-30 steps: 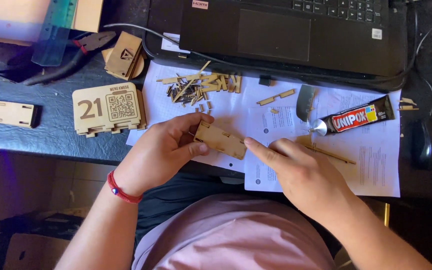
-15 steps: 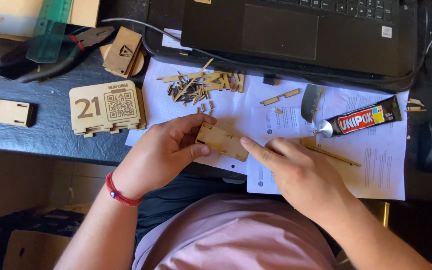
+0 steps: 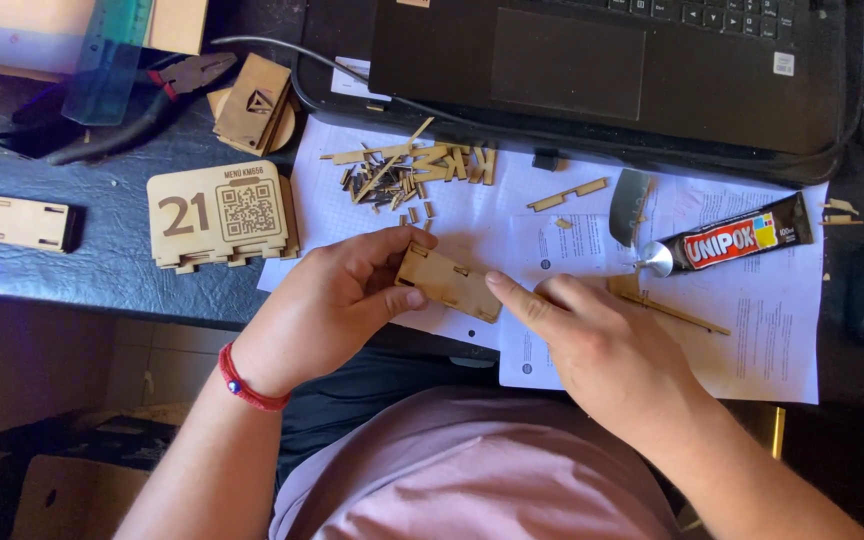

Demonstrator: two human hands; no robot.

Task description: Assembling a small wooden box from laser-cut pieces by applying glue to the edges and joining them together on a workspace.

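My left hand (image 3: 337, 300) grips a small flat wooden panel with slots (image 3: 449, 282), held over the white paper sheets (image 3: 752, 330) at the desk's near edge. A red bracelet is on that wrist. My right hand (image 3: 592, 340) has its index fingertip pressed against the panel's right end. Its other fingers are curled over a thin wooden strip (image 3: 677, 313) lying on the paper. A dark glue tube (image 3: 727, 242) with a silver neck lies just beyond the right hand.
A pile of small wooden offcuts (image 3: 412, 172) lies on the paper. An engraved wooden plate (image 3: 220, 215) and another slotted panel (image 3: 10, 220) sit at left. Pliers (image 3: 142, 100), a ruler (image 3: 102, 55) and a black laptop (image 3: 602, 70) line the back. A blade (image 3: 630, 205) rests beside the tube.
Both hands stay on the wooden panel with almost no shift. The right index finger stays pressed at the panel's end.
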